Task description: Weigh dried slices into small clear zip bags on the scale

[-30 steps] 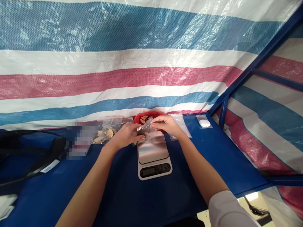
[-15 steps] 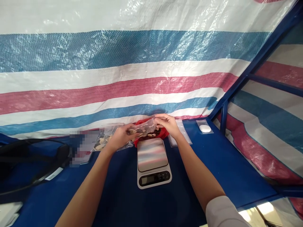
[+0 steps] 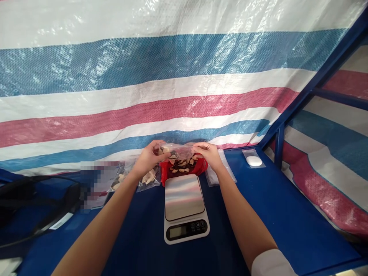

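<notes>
A clear plastic bag (image 3: 181, 148) is stretched between my two hands, with some pale pieces in its left end. My left hand (image 3: 149, 158) pinches that left end, thumb and fingers closed on the plastic. At the other end my right hand (image 3: 207, 154) grips the bag's edge between thumb and fingertips. Below the bag lies an open red bag (image 3: 201, 165) with dark and pale brown dried slices (image 3: 184, 165) inside. A kitchen scale (image 3: 185, 199) with a shiny plate stands in front of it, nothing on the plate.
Filled clear bags (image 3: 148, 179) lie left of the red bag. Flat empty bags (image 3: 213, 177) lie to its right, and a white mouse-shaped object (image 3: 254, 161) beyond. A black strap-like item (image 3: 66, 199) sits far left. Striped sheeting (image 3: 143, 107) closes off the back.
My hands have spread the clear bag out wider and levelled it above the red bag. More of the dried slices now shows. The view has shifted slightly.
</notes>
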Available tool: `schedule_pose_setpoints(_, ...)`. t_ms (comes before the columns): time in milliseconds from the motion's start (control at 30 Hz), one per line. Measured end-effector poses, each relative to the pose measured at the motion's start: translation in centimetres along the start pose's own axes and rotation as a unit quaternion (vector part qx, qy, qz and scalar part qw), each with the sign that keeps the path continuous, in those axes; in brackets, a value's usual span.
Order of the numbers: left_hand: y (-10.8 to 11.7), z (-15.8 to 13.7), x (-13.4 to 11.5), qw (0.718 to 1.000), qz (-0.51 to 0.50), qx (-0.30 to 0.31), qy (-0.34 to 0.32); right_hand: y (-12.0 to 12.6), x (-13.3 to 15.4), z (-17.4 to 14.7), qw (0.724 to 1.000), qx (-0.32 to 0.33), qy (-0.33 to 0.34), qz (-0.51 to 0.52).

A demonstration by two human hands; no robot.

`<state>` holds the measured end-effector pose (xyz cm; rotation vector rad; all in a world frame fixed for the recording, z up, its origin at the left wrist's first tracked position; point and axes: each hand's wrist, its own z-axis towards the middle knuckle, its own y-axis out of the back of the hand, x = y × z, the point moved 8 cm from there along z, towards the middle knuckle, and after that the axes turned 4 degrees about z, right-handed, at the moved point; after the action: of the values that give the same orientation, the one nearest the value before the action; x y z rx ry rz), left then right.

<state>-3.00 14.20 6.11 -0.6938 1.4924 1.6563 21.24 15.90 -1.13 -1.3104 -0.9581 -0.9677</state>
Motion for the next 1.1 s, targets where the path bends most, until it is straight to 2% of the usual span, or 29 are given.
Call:
schedule_pose_setpoints(100, -0.8, 0.5, 0.3, 0.999, -0.045, 0.000, 0.006, 0.4, -0.4, 0.1, 1.000, 0.000, -0.006, 0.013)
schedule_pose_setpoints(233, -1.6, 0.8, 0.3, 0.998, -0.053, 0.022, 0.010, 0.9, -1.1, 0.2, 0.999, -0.017, -0.019, 0.025)
schedule_pose_setpoints(433, -1.0, 1.5, -0.8, 0.999, 0.036, 0.012, -0.034, 0.7, -1.7, 0.3, 0.999, -0.014, -0.028, 0.018)
schedule_pose_setpoints(667, -0.7, 2.6, -3.0, 0.990, 0.102, 0.047, -0.081, 0.6, -2.4, 0.3, 0.998, -0.018, -0.059, -0.007)
schedule_pose_setpoints(867, -0.6, 3.6, -3.2, 0.994, 0.066, 0.023, -0.080, 0.8, -2.1, 0.3, 0.997, -0.030, -0.059, -0.033)
schedule_pose_setpoints(1100, -1.6, 4.2, -3.9, 0.995, 0.054, 0.036, -0.075, 0.8, -2.3, 0.2, 0.998, -0.026, -0.064, -0.014)
